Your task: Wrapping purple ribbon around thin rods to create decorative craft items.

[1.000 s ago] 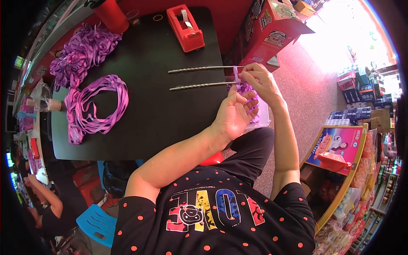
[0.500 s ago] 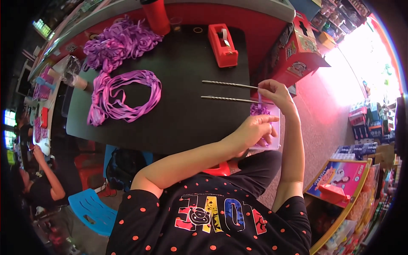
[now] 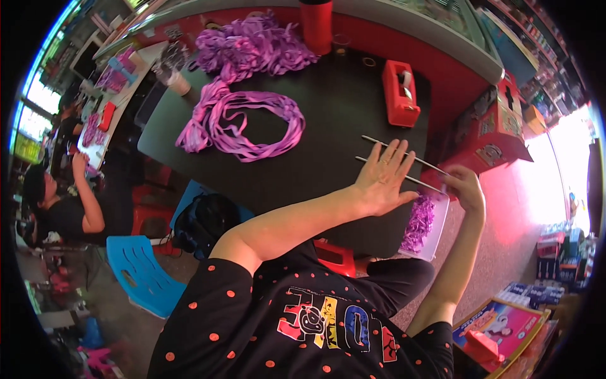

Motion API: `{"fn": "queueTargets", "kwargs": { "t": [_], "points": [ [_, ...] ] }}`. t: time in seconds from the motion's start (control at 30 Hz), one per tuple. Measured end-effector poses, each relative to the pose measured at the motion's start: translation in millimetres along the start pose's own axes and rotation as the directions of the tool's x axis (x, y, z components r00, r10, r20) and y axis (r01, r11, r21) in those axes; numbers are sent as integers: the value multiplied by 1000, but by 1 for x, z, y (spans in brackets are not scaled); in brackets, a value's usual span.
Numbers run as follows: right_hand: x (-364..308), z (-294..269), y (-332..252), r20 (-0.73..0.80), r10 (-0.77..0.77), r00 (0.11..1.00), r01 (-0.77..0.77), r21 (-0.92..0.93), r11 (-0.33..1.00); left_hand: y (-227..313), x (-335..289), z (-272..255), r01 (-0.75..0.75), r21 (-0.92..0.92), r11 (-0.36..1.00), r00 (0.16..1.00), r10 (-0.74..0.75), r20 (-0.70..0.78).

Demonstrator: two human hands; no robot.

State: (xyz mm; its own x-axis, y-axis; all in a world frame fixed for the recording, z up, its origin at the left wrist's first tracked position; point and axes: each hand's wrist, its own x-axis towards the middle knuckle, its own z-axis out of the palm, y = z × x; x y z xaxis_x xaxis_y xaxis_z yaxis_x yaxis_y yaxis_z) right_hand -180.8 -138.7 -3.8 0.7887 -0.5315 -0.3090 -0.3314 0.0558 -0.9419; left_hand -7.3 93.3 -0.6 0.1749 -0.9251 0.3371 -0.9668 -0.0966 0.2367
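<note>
I see my left hand (image 3: 380, 179) lying flat, palm down, fingers spread apart, across two thin metal rods (image 3: 421, 163) that rest side by side on the black table (image 3: 303, 158) near its right edge. The rods run from under the fingers out toward the right edge. My right hand (image 3: 465, 189) is at that edge with its fingers curled together around the rods' far ends; whether they pinch one rod or both I cannot tell. Just below the rods, at the table's near right corner, sits a white tray (image 3: 435, 230) holding small purple ribbon pieces (image 3: 418, 221). A red tape dispenser (image 3: 399, 101) stands toward the far right corner. A loose coil of purple ribbon (image 3: 243, 126) lies mid-table toward the left edge, and a larger purple ribbon heap (image 3: 252, 47) lies at the far edge. A red cylinder (image 3: 317, 25) stands beside the heap.
</note>
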Motion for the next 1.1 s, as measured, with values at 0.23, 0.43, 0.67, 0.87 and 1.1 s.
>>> {"fn": "queueTargets", "kwargs": {
  "t": [0.23,0.43,0.67,0.87,1.1],
  "points": [
    [-19,-17,107,-315,31,949,-155,-378,913,-17,-7,-10,-64,-97,993,997,59,-58],
    [-98,-1,239,-534,-106,839,-142,-402,904,-116,-29,-113,138,-189,972,946,-186,-266],
    [-213,75,307,-835,-242,493,-253,-404,879,-223,-63,-155,267,-33,963,963,-268,-13],
    [-220,97,306,-825,-247,508,-394,-477,785,-246,-53,-132,29,-93,995,980,-47,-193],
    [-220,97,309,-834,-216,508,-384,-444,809,-260,-37,-113,-93,95,991,995,96,-30]
  ]
}}
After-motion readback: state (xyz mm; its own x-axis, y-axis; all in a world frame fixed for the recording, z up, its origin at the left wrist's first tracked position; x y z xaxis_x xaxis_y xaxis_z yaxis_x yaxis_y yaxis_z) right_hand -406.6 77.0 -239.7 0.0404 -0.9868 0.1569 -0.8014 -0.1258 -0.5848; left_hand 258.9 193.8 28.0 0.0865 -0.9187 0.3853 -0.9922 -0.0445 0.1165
